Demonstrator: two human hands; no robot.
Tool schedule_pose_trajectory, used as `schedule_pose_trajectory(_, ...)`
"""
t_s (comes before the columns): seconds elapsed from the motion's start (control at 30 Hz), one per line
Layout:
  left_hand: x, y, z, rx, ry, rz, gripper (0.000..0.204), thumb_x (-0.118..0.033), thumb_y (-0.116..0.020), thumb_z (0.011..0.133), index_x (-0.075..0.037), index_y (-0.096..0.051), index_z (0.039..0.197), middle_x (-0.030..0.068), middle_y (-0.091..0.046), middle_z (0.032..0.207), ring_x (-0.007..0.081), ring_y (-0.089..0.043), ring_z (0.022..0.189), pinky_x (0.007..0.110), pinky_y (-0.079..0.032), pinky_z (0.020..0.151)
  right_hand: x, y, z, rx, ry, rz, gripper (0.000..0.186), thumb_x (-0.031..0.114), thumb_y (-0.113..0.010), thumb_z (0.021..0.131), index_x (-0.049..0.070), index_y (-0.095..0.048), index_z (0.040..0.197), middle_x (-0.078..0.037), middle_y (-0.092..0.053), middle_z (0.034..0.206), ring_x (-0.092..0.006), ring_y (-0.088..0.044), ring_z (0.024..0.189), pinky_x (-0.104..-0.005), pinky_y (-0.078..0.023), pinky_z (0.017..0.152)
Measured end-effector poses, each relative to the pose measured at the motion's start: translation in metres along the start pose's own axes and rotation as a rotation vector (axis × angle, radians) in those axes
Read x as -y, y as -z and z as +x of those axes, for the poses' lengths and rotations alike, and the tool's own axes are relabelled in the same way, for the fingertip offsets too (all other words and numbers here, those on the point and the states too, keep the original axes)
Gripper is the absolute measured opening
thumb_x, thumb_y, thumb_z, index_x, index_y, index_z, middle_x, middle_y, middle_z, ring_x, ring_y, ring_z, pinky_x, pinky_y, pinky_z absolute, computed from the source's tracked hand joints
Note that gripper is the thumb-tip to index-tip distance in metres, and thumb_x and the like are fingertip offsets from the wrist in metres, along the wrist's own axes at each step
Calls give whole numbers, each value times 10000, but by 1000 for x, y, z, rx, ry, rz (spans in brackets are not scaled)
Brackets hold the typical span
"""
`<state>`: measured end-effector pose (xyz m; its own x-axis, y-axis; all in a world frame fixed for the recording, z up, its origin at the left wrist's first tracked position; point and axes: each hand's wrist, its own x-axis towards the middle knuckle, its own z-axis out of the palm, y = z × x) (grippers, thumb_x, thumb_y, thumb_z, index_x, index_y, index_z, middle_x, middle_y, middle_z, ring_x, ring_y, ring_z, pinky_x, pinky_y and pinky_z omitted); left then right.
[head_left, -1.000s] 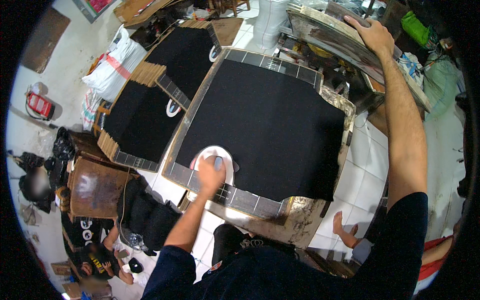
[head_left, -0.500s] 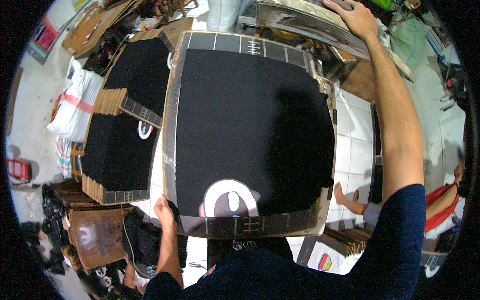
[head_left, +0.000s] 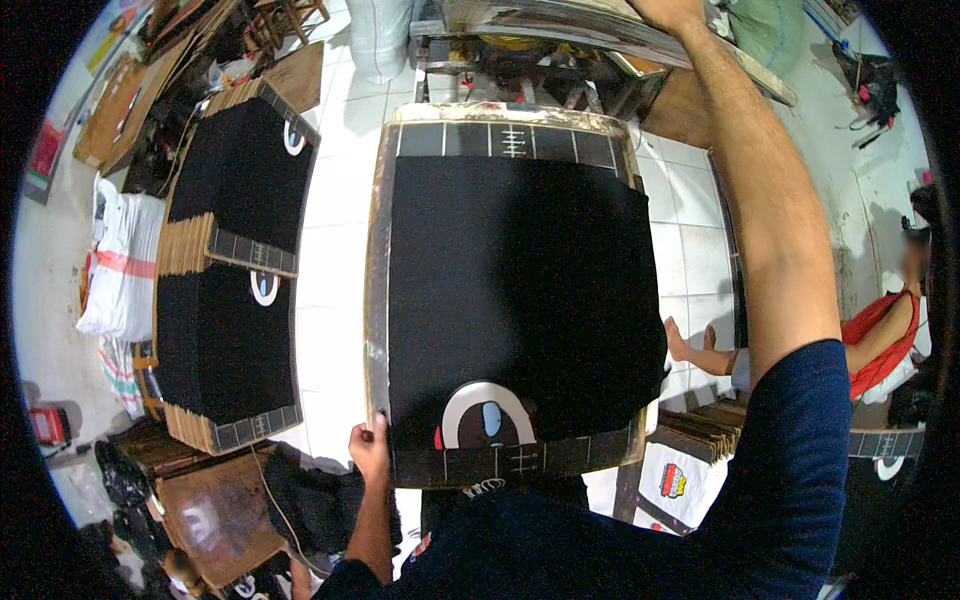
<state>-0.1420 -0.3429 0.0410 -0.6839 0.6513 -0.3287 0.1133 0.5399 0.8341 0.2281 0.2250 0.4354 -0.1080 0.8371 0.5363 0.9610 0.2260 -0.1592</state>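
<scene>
A wide board covered with black fabric lies in front of my body. Near its close edge the fabric bears a printed cartoon eye, a white arch with a blue spot. My left hand pinches the board's near left edge, thumb on top. At the far right, my right hand is at the upper rim of a tilted wooden frame. It appears closed on that frame, though the picture's edge cuts off most of its fingers. Dark strips with white grid marks border the fabric at the far and near ends.
On the left stand stacked boards with black fabric and matching eye prints. A white sack leans beyond them. Another person's bare foot shows on the right, near more stacked boards. White floor tiles separate the left stack from my board.
The board has shifted right, away from the left stack, and looks straighter and farther from view. My left hand moved with it. My right hand and the tilted frame sit farther left in view.
</scene>
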Motion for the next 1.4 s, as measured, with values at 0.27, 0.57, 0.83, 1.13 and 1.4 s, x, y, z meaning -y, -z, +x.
schedule_pose_trajectory(0.27, -27, 3, 1, 93, -109, 555, 663, -465, -934, 698, 3, -567, 990, 182, -650, 826, 407, -651, 785, 494, -514, 742, 1, 3, 10, -24, 39, 20, 867, 851, -662, 724, 58, -798, 1047, -244, -758, 1007, -391, -733, 991, -470, -563, 898)
schedule_pose_trajectory(0.57, -43, -11, 0, 72, -112, 524, 663, -408, -952, 707, 19, -558, 1028, 192, -654, 896, 379, -652, 843, 482, -518, 778, 0, 11, 18, 6, 50, 59, 889, 860, -664, 713, 63, -800, 1084, -241, -760, 1042, -378, -737, 1003, -457, -565, 906)
schedule_pose_trajectory(0.83, -36, -25, 13, 46, -71, 519, 750, -402, -967, 690, 28, -524, 1117, 199, -628, 1016, 364, -646, 944, 474, -521, 834, 4, 13, 27, 5, 14, 13, 904, 850, -666, 724, 39, -787, 1106, -237, -761, 1059, -372, -738, 1008, -443, -568, 907)
schedule_pose_trajectory(1.13, -85, -60, 38, -55, -270, 729, 786, -444, -893, 760, 65, -554, 1254, 255, -605, 1177, 447, -590, 1118, 515, -489, 970, -2, -1, 9, -30, 66, 10, 772, 841, -663, 742, 115, -803, 965, -190, -771, 940, -352, -745, 849, -458, -584, 804)
schedule_pose_trajectory(1.4, -338, -227, 82, 664, -172, -986, 721, -610, -458, 1056, -38, -423, 1495, 187, -526, 1410, 319, -571, 1245, 494, -488, 1054, -19, -87, -155, -300, 290, 15, 680, 761, -777, 712, 108, -746, 898, -71, -659, 807, -277, -632, 792, -422, -442, 745)
